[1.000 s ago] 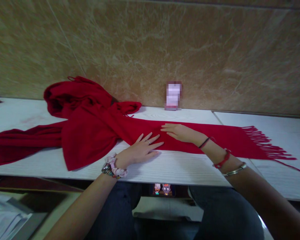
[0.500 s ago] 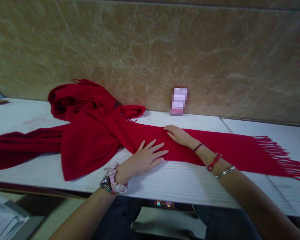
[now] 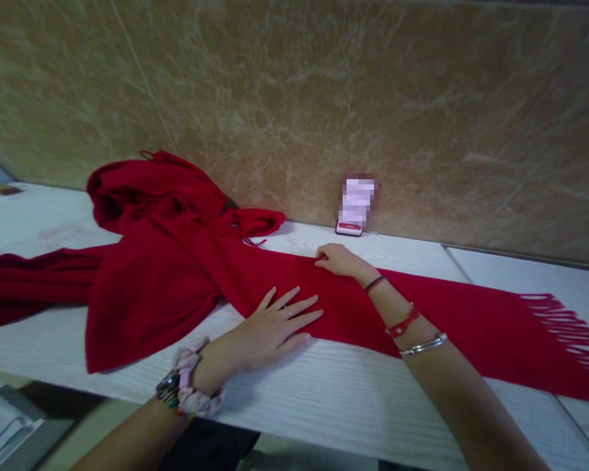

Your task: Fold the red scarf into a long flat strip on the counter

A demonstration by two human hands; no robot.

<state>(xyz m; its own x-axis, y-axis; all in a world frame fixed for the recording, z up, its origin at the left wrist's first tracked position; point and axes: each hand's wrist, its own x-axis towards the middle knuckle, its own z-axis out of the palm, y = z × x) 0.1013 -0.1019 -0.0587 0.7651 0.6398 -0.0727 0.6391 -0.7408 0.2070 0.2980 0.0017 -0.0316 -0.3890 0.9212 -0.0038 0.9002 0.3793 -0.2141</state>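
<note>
Right hand [image 3: 343, 260]: fingers, nearly straight one second earlier, now curl in at the far edge of the scarf [image 3: 442, 320]. Both forearms reach forward and converge; the left hand [image 3: 262, 330] lies palm down, the right with its back uppermost. Scarf: plain red, laid flat along the white table [image 3: 314, 392], fringed at its right end and running at left into a loose, folded heap [image 3: 161, 196] near the wall [image 3: 397, 85]. Left fingers are spread wide on the cloth, gripping nothing. Right thumb and fingertips are drawn close together; whether they pinch the edge cannot be told. Phone [image 3: 357, 203] stands upright beyond, tilted slightly.
</note>
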